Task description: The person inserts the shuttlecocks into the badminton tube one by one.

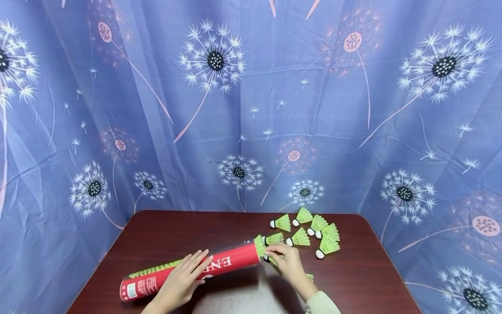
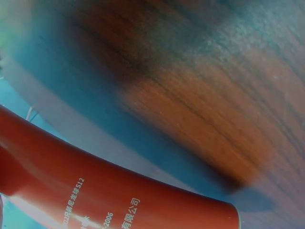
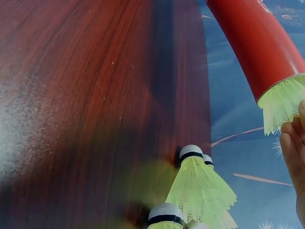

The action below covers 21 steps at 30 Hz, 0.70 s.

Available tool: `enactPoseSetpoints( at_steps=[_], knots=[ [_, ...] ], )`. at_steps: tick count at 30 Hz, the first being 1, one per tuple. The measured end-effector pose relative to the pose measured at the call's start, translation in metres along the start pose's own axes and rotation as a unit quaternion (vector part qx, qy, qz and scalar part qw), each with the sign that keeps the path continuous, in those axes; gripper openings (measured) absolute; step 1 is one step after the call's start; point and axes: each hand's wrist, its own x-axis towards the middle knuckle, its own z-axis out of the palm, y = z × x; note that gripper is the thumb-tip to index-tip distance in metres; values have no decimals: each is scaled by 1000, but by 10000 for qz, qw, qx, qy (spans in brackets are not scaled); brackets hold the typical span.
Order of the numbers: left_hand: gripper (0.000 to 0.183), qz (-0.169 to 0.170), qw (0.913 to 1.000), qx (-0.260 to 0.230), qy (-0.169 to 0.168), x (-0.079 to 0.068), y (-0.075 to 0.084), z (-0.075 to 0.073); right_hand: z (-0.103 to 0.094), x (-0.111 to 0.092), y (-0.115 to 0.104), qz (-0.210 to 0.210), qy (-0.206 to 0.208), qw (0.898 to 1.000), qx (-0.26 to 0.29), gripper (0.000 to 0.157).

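In the frame's lower centre, the right hand point(image 1: 288, 264) pinches in its grip a yellow-green netted shuttlecock point(image 1: 259, 245) protruding from a red cylindrical tube point(image 1: 244, 256), which could roll and buckle the skirt point(image 3: 281, 107) because the left hand point(image 1: 181, 279) only lies across it, fingers extended.

Cannot see the cork of the shuttlecock point(image 1: 260, 246) in the red tube point(image 1: 241, 257), nor all of the tube's white lettering point(image 1: 225, 262), partly under the left hand point(image 1: 183, 277). In the right-wrist view, can see only part of the right hand point(image 3: 295, 152), cut off beside the tube. In the left-wrist view, can find only blurred surface point(image 2: 214, 114) past the tube.
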Motion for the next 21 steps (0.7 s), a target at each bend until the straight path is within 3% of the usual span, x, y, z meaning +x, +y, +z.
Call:
enactPoseSetpoints(
  at_steps=[5, 13, 21],
  knots=[
    [53, -12, 10000, -66, -24, -3, 0, -1, 6, -7, 12, 136, -127, 9998, -37, 16],
    [50, 103, 9998, -36, 158, 0, 1, 1, 10, -5, 3, 195, -168, 9997, -44, 18],
    [52, 49, 10000, -28, 52, 0, 1, 2, 14, -6, 7, 259, -344, 9990, 136, 14]
  ],
)
